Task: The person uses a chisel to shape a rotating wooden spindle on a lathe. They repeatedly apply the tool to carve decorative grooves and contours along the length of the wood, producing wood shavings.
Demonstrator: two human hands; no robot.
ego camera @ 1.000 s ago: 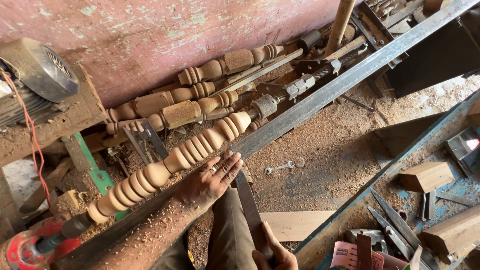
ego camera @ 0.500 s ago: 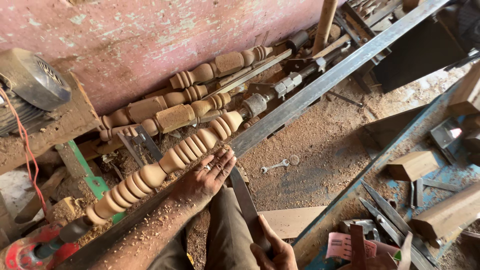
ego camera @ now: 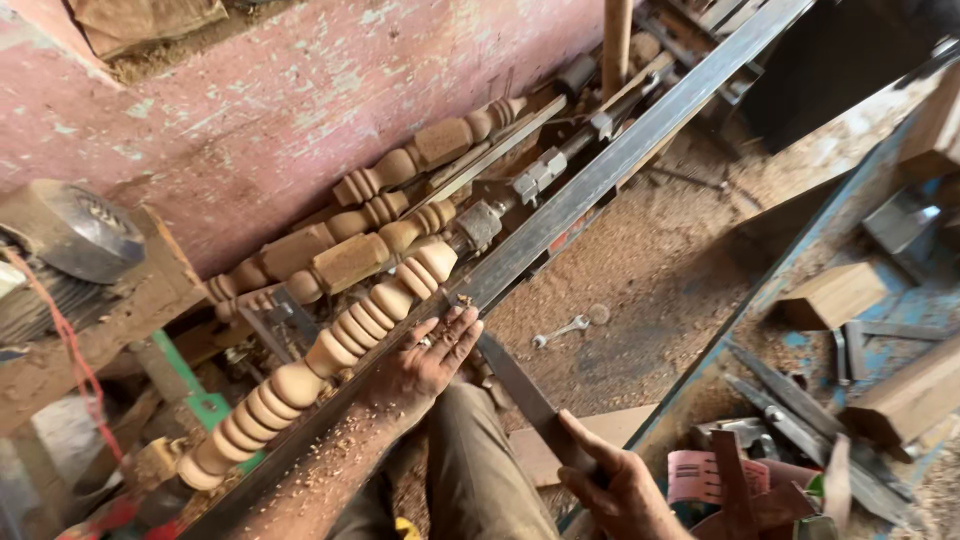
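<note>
Head view: you look down on a wood lathe along a pink wall.
Left hand (ego camera: 425, 360): your fingers lie spread and flat on the long steel rail (ego camera: 600, 170), gripping nothing, just beside the spindle.
Right hand (ego camera: 620, 490): your fingers are wrapped round the handle end of a long flat chisel (ego camera: 520, 385), whose blade runs up toward the rail beside your left hand.
Spindle (ego camera: 330, 350): pale turned wood with beads and rings, lying along the rail between wall and left hand.
Behind it: more turned spindles (ego camera: 350, 250) stacked against the wall.
Floor (ego camera: 650, 280): sawdust, with a small wrench (ego camera: 560, 330) lying on it.
Left edge: a grey motor (ego camera: 60, 235).
</note>
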